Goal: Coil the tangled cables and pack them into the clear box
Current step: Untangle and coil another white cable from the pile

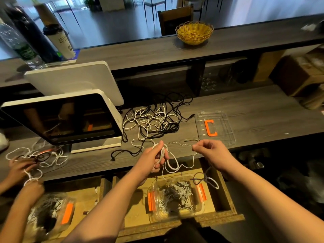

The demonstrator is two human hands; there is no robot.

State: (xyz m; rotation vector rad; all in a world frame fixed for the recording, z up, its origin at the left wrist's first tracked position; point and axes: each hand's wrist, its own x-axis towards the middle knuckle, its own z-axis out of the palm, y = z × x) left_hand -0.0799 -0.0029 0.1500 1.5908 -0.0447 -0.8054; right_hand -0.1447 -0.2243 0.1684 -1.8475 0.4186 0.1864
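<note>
Left hand: fingers curled round a coiled white cable, forearm reaching forward.
Right hand: thumb and fingers pinching the cable's free end, held level beside the left.

Person's body as seen from the head camera: two forearms enter from the bottom edge. Both are bare from wrist to the lower frame edge, with no sleeve showing on either. Left hand: bare, no glove, ring or strap visible. Right hand: bare, no glove, ring, watch or band visible at the wrist. Nails are too small to assess. Dark clothing shows at the bottom centre between the forearms; its type and detail cannot be made out
</note>
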